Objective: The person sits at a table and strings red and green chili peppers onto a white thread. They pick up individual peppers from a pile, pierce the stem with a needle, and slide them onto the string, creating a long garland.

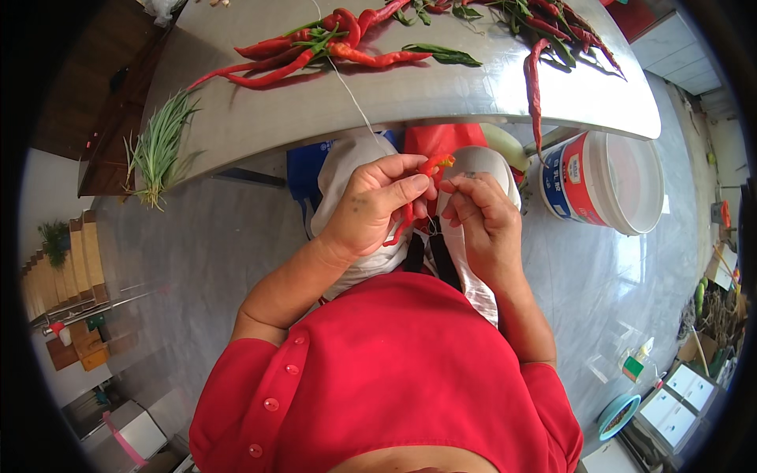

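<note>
Above my lap, my left hand (381, 198) grips a red chili pepper (403, 222) between thumb and fingers. The pepper's yellowish-orange end points up and right, and its thin tip hangs below the hand. Close on the right, my right hand (488, 219) has its thumb and forefinger pinched together near the pepper. Fine white thread (433, 223) loops beneath the hands and seems to run to the right fingers; any small tool there is too fine to see. On the metal table ahead lies a bunch of red chilies (331, 50), from which white string (352, 94) hangs over the edge.
Beyond, a steel-topped table (266, 112) carries scallions (162, 145) at its left corner and more chilies with leaves (550, 26) at right; one droops over the edge. A white plastic bucket (597, 183) stands right of my knees. Under the table are a red bag (443, 137) and a pale gourd (502, 145).
</note>
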A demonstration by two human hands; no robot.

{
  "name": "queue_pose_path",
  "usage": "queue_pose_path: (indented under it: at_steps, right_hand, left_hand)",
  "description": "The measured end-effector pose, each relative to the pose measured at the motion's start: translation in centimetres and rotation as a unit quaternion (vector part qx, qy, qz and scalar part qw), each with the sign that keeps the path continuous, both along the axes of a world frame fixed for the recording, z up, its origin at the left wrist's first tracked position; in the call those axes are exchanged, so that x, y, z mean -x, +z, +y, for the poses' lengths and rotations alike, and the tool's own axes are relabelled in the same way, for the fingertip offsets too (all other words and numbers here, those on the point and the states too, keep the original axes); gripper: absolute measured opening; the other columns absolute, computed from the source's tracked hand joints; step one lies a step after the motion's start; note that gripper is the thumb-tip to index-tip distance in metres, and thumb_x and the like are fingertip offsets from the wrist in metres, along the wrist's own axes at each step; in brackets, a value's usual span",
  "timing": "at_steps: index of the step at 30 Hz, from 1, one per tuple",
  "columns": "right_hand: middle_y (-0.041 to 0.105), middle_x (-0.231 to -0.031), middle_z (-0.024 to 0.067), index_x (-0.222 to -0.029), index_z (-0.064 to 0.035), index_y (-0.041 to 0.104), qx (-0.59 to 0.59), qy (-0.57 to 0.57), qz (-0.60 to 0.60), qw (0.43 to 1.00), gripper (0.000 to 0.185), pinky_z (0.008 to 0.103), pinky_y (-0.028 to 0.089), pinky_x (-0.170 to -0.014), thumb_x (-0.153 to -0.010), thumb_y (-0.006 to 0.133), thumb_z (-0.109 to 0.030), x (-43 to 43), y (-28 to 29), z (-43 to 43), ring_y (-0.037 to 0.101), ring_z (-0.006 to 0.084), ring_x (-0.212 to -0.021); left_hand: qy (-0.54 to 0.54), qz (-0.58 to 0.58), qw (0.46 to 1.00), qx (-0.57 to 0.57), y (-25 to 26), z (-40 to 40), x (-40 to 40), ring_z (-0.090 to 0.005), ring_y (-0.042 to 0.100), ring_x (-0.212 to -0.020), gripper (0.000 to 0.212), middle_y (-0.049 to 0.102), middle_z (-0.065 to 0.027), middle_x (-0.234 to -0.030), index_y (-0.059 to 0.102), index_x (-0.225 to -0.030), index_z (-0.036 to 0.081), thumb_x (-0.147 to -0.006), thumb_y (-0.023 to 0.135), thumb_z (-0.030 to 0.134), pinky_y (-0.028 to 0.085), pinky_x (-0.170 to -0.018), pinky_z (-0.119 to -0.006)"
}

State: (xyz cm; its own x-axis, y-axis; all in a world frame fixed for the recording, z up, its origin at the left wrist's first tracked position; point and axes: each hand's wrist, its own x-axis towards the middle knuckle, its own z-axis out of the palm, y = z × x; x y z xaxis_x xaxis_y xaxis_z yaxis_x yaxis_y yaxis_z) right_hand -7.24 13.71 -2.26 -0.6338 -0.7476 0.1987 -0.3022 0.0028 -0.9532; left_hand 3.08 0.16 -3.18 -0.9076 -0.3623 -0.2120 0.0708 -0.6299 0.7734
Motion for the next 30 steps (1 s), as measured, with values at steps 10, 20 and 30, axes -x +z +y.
queue_pose_path:
  at_steps: [10, 20, 30]
  right_hand:
    - [0.065, -0.079, 0.0089, -0.101, 0.0045, 0.062, -0.056, 0.020, -0.089, 0.994, 0.018, 0.0228, 0.046, -0.056, -0.086, 0.056, -0.003, -0.4, 1.0, 0.1, 0.057, 0.0095, -0.062]
    - [0.065, -0.078, 0.0095, -0.099, 0.0043, 0.062, -0.056, 0.019, -0.067, 0.996, 0.017, 0.0228, 0.046, -0.057, -0.086, 0.056, -0.004, -0.5, 0.7, -0.1, 0.057, 0.0092, -0.062]
    - [0.058, -0.066, 0.0026, -0.091, 0.0012, 0.059, -0.042, -0.007, -0.133, 0.990, 0.007, 0.0203, 0.042, -0.051, -0.086, 0.058, -0.004, -0.9, 0.4, 0.0, 0.051, 0.0061, -0.057]
  left_hand:
    - [0.022, -0.025, 0.992, 0.119, 0.3, 0.2, 0.0, -0.0106, 0.056, -0.069, 0.025, 0.063, -0.0088, -0.089, 0.056, -0.110, -0.005, -0.086, 0.056, 0.005, 0.047, -0.065, -0.022]
    - [0.037, -0.043, 0.979, 0.194, 0.5, 0.2, -0.1, -0.0092, 0.056, -0.068, 0.024, 0.063, -0.0076, -0.085, 0.057, -0.108, -0.004, -0.086, 0.057, 0.005, 0.047, -0.062, -0.021]
    - [0.044, -0.055, 0.944, 0.323, 1.2, 0.4, -0.4, -0.0059, 0.055, -0.064, 0.020, 0.062, -0.0027, -0.076, 0.062, -0.102, -0.003, -0.085, 0.061, 0.007, 0.044, -0.057, -0.019]
